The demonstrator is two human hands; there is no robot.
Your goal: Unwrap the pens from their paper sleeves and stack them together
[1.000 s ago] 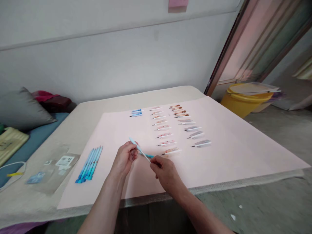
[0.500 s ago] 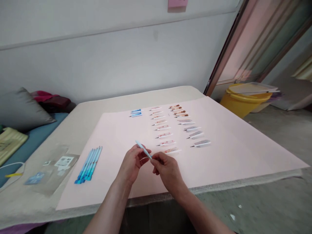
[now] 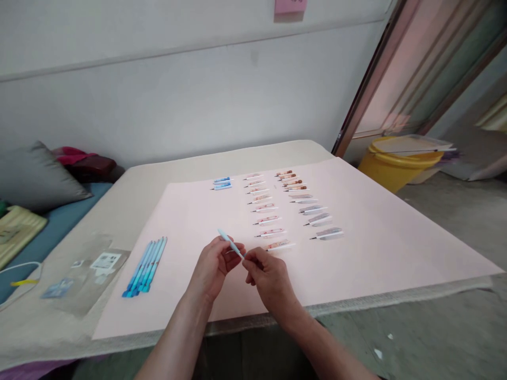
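Observation:
Both my hands hold one thin light-blue pen above the near part of a large pink paper sheet. My left hand pinches its middle with closed fingers. My right hand grips its near end, also closed. The pen's far tip points up and left. Several blue pens lie side by side on the sheet to the left. Beyond my hands, short pen parts lie in rows: pink ones, grey ones, brown ones and two blue ones.
The sheet covers a beige cloth-topped table. Clear plastic wrappers with labels lie at the table's left. A grey cushion sits on a bed at far left. A yellow bucket stands on the floor at right.
My hands have drawn closer together along the pen. The teal near end that showed a second ago is now hidden inside my right hand.

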